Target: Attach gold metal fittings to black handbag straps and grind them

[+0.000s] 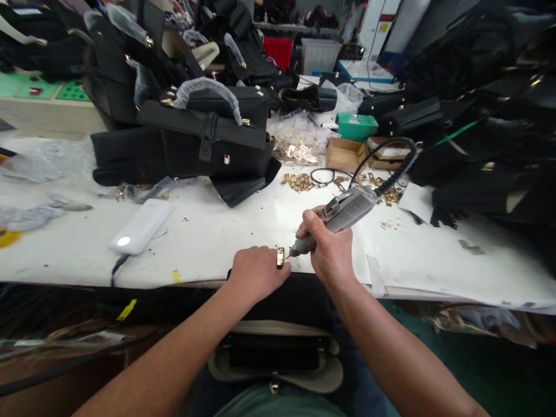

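Observation:
My right hand [332, 246] is wrapped round a grey electric screwdriver [347, 209], its tip angled down to the left and its black cable rising from the back end. Close by the bit, my left hand [258, 269] is closed at the table's front edge, with a gold metal clasp [280, 258] at its fingertips. Whether the bit touches the clasp I cannot tell. Beneath the hands a black handbag [278, 327] with a beige-edged opening lies on my lap, and its black flap reaches up to the table edge. My left fingers partly hide that flap's edge.
A white power bank [142, 227] with a cable lies on the white table [226, 231]. Black handbags [217, 139] are piled at the back left, more at the right. Loose gold fittings [299, 182], small cardboard boxes [345, 153] and a green box [357, 126] sit farther back.

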A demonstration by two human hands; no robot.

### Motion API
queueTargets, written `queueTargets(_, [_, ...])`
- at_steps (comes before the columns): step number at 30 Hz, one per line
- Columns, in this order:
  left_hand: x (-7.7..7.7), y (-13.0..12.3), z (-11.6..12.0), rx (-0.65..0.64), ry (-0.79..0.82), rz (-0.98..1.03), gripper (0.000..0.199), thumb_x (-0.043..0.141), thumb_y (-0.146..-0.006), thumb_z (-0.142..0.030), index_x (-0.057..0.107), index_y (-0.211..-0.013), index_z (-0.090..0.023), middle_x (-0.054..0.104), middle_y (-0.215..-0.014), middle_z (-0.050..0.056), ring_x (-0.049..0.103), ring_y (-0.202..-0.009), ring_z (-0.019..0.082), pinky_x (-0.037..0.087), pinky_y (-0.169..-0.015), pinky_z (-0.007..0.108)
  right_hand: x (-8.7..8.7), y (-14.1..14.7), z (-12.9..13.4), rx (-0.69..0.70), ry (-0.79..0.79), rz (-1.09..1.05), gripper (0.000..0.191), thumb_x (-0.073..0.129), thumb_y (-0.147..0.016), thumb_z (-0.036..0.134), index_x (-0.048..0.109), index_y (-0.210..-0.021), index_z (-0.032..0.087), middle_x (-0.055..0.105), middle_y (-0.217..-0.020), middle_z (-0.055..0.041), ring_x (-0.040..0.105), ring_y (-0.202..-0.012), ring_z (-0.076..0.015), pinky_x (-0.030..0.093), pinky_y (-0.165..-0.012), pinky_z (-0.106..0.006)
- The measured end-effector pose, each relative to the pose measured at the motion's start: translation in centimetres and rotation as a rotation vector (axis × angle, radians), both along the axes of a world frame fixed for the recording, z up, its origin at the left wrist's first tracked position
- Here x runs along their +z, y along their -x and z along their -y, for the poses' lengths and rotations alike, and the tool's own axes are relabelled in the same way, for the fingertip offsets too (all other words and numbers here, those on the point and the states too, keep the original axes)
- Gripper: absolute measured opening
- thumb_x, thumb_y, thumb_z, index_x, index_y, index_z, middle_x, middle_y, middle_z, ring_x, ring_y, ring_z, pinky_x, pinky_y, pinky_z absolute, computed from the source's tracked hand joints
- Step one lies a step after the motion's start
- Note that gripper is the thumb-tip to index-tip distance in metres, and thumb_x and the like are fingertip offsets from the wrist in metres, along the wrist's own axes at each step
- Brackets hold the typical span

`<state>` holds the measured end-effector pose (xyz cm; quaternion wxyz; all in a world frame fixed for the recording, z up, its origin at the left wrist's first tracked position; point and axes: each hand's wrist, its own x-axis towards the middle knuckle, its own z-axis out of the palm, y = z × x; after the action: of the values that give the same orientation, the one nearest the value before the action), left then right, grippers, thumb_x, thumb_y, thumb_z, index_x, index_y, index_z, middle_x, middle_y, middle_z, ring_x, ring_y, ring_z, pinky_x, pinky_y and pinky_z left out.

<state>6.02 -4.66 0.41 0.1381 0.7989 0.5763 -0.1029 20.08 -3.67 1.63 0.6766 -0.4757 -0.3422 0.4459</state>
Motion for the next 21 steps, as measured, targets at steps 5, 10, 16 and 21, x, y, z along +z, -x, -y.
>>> queueTargets(5, [1.0, -0.5, -0.8, -0.014, 0.114, -0.038, 0.041, 0.041, -0.091, -0.050, 0.073, -0.085, -0.025, 0.075, -0.086, 0.009, 0.071, -0.084, 0.031, 0.044, -0.066, 0.037, 0.0, -0.3, 0.0, 0.017, 0.007, -0.021, 0.033, 0.081, -0.076, 0.047, 0.064, -0.081, 0.019, 0.063, -0.058, 0.0013, 0.055, -0.048, -0.0131, 0.045, -0.045, -0.024])
queueTargets(10, [0.8, -0.7, -0.5, 0.022, 0.089, -0.033, 0.043, 0.039, -0.091, -0.050, 0.073, -0.085, -0.024, 0.075, -0.086, 0.010, 0.071, -0.082, 0.032, 0.044, -0.063, 0.037, 0.0, -0.5, -0.1, 0.028, 0.014, -0.028, 0.033, 0.081, -0.076, 0.047, 0.063, -0.080, 0.019, 0.062, -0.058, 0.0013, 0.056, -0.049, -0.0132, 0.045, -0.045, -0.024])
queueTargets(16, [0.0, -0.9, -0.4, 0.058, 0.065, -0.037, 0.038, 0.042, -0.089, -0.046, 0.072, -0.083, -0.023, 0.075, -0.084, 0.010, 0.071, -0.082, 0.032, 0.044, -0.062, 0.037, -0.1, -0.4, -0.1, 0.041, 0.002, -0.040, 0.033, 0.081, -0.077, 0.046, 0.064, -0.082, 0.018, 0.062, -0.058, 0.0011, 0.056, -0.051, -0.0130, 0.046, -0.048, -0.024])
queueTargets(21, [-0.6, -0.8, -0.2, 0.059, 0.025, -0.030, 0.034, 0.043, -0.088, -0.042, 0.070, -0.079, -0.023, 0.075, -0.083, 0.010, 0.071, -0.080, 0.032, 0.045, -0.061, 0.038, -0.1, -0.3, 0.1, 0.060, 0.012, -0.045, 0.032, 0.079, -0.079, 0.047, 0.064, -0.082, 0.019, 0.062, -0.058, 0.0016, 0.054, -0.048, -0.0125, 0.044, -0.044, -0.023])
